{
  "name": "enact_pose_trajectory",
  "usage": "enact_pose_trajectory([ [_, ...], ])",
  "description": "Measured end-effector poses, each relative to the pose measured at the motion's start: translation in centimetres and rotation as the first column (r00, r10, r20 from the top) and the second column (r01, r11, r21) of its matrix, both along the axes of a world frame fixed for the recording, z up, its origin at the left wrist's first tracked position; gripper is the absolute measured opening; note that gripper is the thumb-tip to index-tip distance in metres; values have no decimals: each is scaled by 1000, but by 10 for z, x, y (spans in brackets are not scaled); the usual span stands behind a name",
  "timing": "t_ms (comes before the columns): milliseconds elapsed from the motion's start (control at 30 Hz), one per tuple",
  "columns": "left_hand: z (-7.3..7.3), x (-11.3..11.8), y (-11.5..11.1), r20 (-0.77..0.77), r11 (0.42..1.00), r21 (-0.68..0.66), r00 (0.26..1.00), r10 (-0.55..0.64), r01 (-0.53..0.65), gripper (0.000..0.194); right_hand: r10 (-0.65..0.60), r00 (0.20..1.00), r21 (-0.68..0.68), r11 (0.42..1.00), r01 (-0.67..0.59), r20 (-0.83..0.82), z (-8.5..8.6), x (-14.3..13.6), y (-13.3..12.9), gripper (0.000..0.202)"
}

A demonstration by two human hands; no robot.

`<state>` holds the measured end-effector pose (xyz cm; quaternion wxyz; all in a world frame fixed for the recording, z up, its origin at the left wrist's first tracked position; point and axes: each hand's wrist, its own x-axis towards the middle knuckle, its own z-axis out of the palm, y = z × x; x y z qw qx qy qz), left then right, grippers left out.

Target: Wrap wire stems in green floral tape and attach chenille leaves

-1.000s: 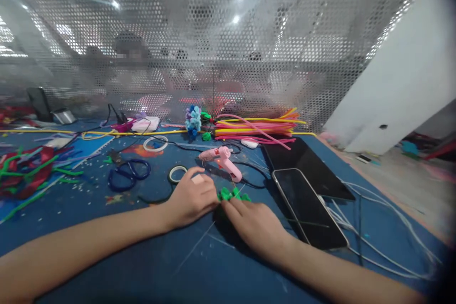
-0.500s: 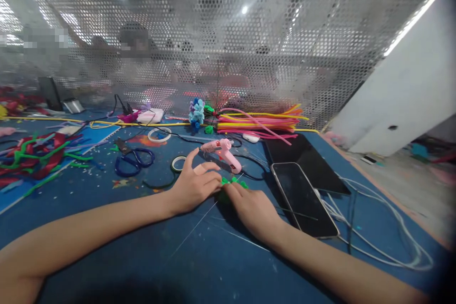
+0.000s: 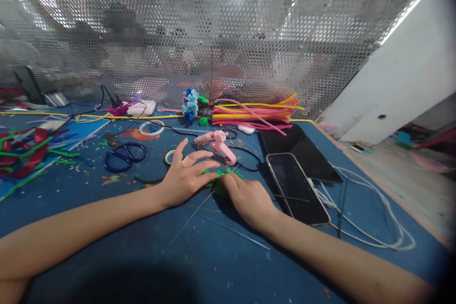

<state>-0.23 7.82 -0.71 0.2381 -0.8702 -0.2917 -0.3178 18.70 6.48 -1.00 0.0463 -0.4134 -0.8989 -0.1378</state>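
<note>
Low over the blue table, my right hand (image 3: pixel 249 197) has its fingers closed on a small fuzzy green pipe-cleaner piece (image 3: pixel 221 187), which they partly cover. A thin dark stem (image 3: pixel 292 198) sticks out to the right past this hand, over the phone's edge. At the left side of the green piece, my left hand (image 3: pixel 185 175) has its fingers spread, thumb and index tips beside the green fuzz; whether they touch it is unclear. Just beyond the hands lies a pink glue gun (image 3: pixel 217 144). A roll of green tape (image 3: pixel 170 156) sits behind my left hand.
Blue-handled scissors (image 3: pixel 124 154) and a white tape ring (image 3: pixel 152 128) lie left. A phone (image 3: pixel 297 187), a black tablet (image 3: pixel 302 149) and white cables (image 3: pixel 388 199) are right. Behind are pipe-cleaner bundles (image 3: pixel 256 113), blue flowers (image 3: pixel 190 104) and a perforated metal panel (image 3: pixel 213 33).
My left hand's fingers have spread wider, and more of the green piece shows between the hands. The right hand keeps its grip. The whole view has shifted slightly.
</note>
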Motion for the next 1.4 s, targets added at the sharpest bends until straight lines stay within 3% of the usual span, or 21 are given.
enact_pose_trajectory([
  [300, 1, 0, 3, 95, 999, 31, 995, -23, 20, 14, 61, 989, 33, 998, -57, -132, -10, 0, 4, 16],
  [467, 3, -5, 4, 40, 987, -133, 996, -82, 87, 11, 92, 981, 112, 991, -73, -173, -9, 3, 5, 17],
  [600, 12, -12, -2, 34, 949, -244, 980, -197, 199, 18, 183, 964, 266, 955, -129, -192, 5, 14, 9, 21],
  [833, 46, -47, -9, 288, 916, -390, 957, 27, 92, 9, 229, 964, 478, 868, -137, -138, 31, 41, 19, 30],
  [933, 57, -72, -9, 343, 847, -530, 923, 174, 37, 9, 215, 970, 492, 860, -133, -114, 34, 49, 23, 28],
  [1067, 62, -99, -15, 296, 615, -786, 841, 454, -55, 16, 267, 957, 517, 839, -172, -115, 35, 50, 28, 26],
  [1133, 59, -107, -18, 241, 522, -849, 817, 524, -85, 17, 302, 946, 531, 825, -195, -120, 36, 48, 30, 26],
  [1200, 54, -111, -18, 198, 487, -868, 830, 521, -98, 18, 314, 942, 525, 825, -210, -116, 37, 47, 32, 26],
  [1300, 46, -111, -14, 168, 533, -836, 863, 476, -132, 19, 301, 946, 547, 815, -190, -119, 39, 52, 32, 24],
  [1400, 42, -102, -11, 215, 694, -699, 875, 433, -171, 21, 266, 940, 615, 785, -83, -213, 40, 71, 26, 15],
])
